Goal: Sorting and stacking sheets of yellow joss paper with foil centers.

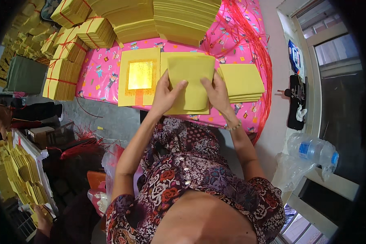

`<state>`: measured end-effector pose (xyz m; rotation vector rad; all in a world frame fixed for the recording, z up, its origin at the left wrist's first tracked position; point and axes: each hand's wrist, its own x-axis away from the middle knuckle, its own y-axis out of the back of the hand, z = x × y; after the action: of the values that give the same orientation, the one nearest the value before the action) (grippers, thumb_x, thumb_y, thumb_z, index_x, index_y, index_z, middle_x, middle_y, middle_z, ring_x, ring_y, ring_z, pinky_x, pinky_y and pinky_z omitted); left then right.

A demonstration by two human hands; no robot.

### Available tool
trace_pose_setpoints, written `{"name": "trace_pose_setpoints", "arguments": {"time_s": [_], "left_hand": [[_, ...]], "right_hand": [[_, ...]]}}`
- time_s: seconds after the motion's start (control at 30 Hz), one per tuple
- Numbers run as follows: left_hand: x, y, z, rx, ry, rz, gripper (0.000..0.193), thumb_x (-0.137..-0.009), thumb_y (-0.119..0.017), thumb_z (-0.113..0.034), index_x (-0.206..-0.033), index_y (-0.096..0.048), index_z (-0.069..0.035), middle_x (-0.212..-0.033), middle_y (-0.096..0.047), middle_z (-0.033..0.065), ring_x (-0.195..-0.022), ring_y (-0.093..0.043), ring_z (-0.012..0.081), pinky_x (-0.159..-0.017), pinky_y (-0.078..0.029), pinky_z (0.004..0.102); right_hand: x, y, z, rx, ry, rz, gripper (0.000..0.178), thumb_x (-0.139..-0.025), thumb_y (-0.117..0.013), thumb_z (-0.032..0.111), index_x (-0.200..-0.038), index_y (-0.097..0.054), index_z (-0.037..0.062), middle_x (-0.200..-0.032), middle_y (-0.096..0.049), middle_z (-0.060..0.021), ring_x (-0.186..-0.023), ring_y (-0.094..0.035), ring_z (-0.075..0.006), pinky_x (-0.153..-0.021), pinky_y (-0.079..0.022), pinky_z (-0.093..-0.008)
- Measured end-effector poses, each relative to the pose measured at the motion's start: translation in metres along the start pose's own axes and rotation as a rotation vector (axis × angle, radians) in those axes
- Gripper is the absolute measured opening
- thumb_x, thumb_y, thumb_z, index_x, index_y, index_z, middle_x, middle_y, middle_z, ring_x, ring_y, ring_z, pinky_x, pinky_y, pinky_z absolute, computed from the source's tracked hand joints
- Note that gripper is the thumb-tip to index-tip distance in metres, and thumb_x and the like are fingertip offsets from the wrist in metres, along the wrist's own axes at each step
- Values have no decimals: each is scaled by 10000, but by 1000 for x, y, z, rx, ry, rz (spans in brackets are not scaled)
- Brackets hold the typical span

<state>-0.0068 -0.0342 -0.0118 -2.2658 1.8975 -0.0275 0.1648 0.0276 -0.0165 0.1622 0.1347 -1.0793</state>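
Note:
Between my two hands is a folded piece of yellow joss paper (191,77), gripped at its left and right sides. My left hand (166,95) has its thumb lying on the front of the paper, its fingers mostly hidden behind. My right hand (218,92) clasps the opposite side in the same way, thumb on top. Underneath, a flat yellow sheet (203,111) lies at the table's near edge. Beside it on the left rests a sheet with a shiny gold foil square (140,75) and an orange border. A low stack of folded yellow papers (242,81) sits to the right.
Tall yellow paper stacks (183,20) stand at the back of the pink-covered table (97,69). Bundles tied with red string (61,77) are piled left. Loose red strings (264,81) hang over the right edge. A person's hand (42,219) touches papers lower left; a plastic bottle (317,152) lies right.

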Motion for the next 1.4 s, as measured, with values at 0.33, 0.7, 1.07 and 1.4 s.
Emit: {"name": "trace_pose_setpoints", "arguments": {"time_s": [0.33,0.7,1.07,1.4], "left_hand": [[-40,9,-1,144,405,83,384,-857,-649,-101,-1162,-467,45,-1039,-616,129,-911,-604,173,-771,-501,281],[-40,6,-9,163,448,71,373,-861,-634,-77,-1163,-451,45,-1035,-619,139,-915,-610,183,-771,-509,288],[-18,-2,-19,97,24,32,437,-867,-570,3,-1276,-418,-13,-1155,-585,94,-1039,-569,155,-892,-458,292],[-7,-5,-30,140,92,11,469,-862,-555,29,-1300,-389,3,-1214,-554,115,-1097,-545,169,-935,-434,307]], "right_hand": [[-26,3,-4,-292,-384,6,360,-965,-506,271,-1156,-563,-28,-1003,-646,-65,-864,-605,-95,-755,-487,-247],[-26,0,-4,-314,-372,9,365,-974,-486,261,-1198,-528,-24,-1054,-628,-72,-913,-596,-108,-794,-482,-264],[-21,-2,20,-159,39,1,386,-965,-516,206,-1267,-443,-23,-1124,-579,-77,-1004,-546,-121,-857,-447,-258],[-20,0,28,-156,-80,10,288,-957,-532,188,-1142,-558,-30,-982,-631,-33,-874,-567,-70,-768,-470,-235]]}}
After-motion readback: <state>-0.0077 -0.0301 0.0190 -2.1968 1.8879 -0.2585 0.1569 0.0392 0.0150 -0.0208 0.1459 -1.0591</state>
